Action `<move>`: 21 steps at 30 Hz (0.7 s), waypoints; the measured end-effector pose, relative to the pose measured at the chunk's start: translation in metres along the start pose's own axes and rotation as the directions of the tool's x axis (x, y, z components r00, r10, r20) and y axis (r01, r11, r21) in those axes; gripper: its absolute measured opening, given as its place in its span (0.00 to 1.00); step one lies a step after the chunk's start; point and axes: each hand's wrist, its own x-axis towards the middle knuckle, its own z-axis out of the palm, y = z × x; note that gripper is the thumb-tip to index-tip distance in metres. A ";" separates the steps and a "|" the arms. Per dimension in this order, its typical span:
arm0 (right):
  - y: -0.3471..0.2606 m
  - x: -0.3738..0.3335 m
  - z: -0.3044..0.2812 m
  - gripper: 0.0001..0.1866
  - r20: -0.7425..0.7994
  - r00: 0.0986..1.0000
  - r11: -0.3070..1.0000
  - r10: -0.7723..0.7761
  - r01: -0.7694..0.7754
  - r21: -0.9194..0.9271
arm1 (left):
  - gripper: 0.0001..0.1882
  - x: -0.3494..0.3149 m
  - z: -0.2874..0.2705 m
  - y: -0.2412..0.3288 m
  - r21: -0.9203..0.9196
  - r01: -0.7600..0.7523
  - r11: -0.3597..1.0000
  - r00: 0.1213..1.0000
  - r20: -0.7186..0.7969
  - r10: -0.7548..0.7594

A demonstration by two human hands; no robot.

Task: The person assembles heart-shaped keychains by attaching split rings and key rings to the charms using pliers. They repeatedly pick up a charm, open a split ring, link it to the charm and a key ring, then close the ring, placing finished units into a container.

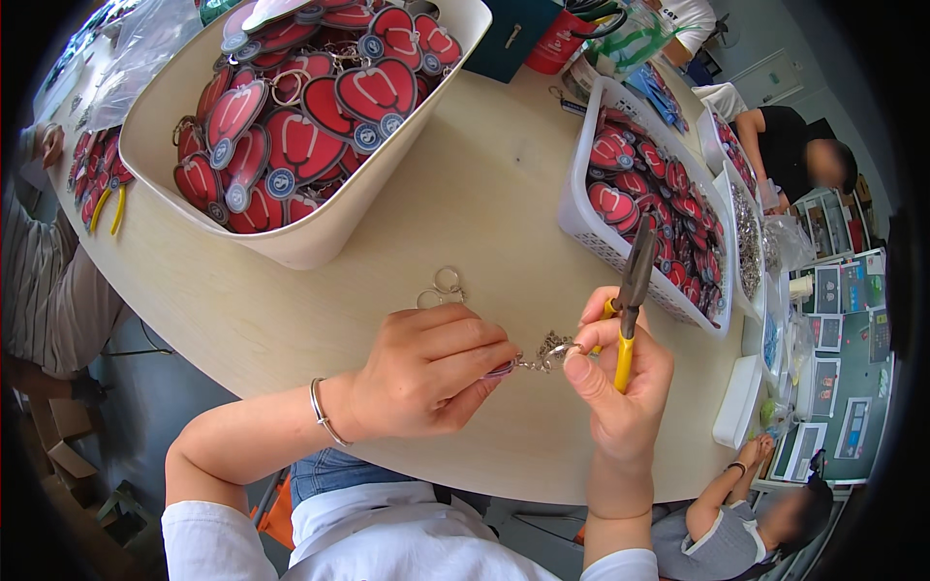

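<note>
My left hand (426, 368) is closed, pinching a small metal ring at its fingertips with a short key chain (542, 353) hanging from it. My right hand (620, 378) grips yellow-handled pliers (632, 290) that point up and away, while its thumb and finger touch the other end of the chain. Both hands hover just above the pale wooden table (484, 194), close together. Two loose key rings (441, 288) lie on the table just beyond my left hand.
A large cream tub (320, 237) of red heart-shaped tags stands at the back left. A white mesh basket (591, 232) with more red tags sits to the right. Other people sit at the left edge, far right and lower right. A second yellow-handled tool (107, 208) lies at the left.
</note>
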 end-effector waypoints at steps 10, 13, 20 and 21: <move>0.000 -0.006 -0.013 0.15 0.119 0.993 0.988 -0.020 0.038 -0.153 | 0.18 0.001 -0.011 -0.001 0.074 -0.085 0.994 0.996 -0.031 0.088; 0.009 -0.016 -0.017 0.20 0.180 0.984 0.982 -0.009 0.042 -0.182 | 0.20 0.000 -0.015 -0.004 0.127 -0.174 0.977 0.982 -0.053 0.182; 0.023 -0.032 -0.028 0.23 0.323 0.907 0.796 -0.271 0.399 -0.454 | 0.19 0.000 -0.018 -0.003 0.154 -0.303 0.940 0.950 -0.023 0.310; 0.023 -0.033 -0.029 0.22 0.322 0.907 0.789 -0.271 0.401 -0.465 | 0.19 -0.001 -0.018 -0.003 0.151 -0.309 0.939 0.950 -0.005 0.313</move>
